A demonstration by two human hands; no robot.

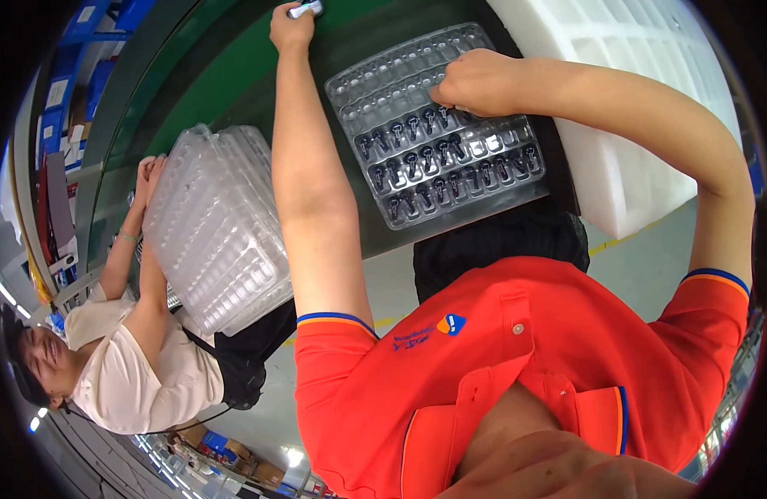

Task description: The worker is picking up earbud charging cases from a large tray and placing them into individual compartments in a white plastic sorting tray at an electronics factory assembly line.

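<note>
From where I stand, a person in a red shirt works at a dark green bench. Their left hand [292,29], at the far edge of view, is closed around a small pale object [306,9]. Their right hand [479,81] is bent over a clear plastic tray [383,73], fingertips low at its middle rows; I cannot tell whether they pinch anything. The tray lies on the bench in front of the person, dark parts [442,151] in its near rows, several pockets vacant toward the right.

The tray sits close to the bench's near edge, so a bump from an arm might tip it and jolt parts loose. The right hand, low over filled pockets, could knock a neighbouring part askew. To the right, a white foam block [625,158] lies beneath the right forearm; a dropped elbow could nudge it. To the left, beside a co-worker [142,358], stacked clear trays [217,224] reach past the edge and might slide if brushed.
</note>
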